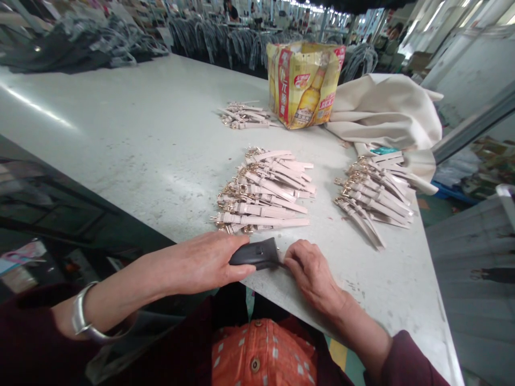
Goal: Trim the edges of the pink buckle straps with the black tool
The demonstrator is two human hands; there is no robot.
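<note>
While gripping the black object in the left hand by the near edge of the surface, seems busy at its end with the right hand, perhaps pinching something, likely needing steadiness next.

The black piece looks smooth — the straps matt and leathery, their buckles shiny metal.

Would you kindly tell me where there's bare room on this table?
The table is barest between the dark heap and middle strap pile; a narrower bare strip separates that pile from the right strap pile. It's crowded around the yellow box and cream fabric.
</note>
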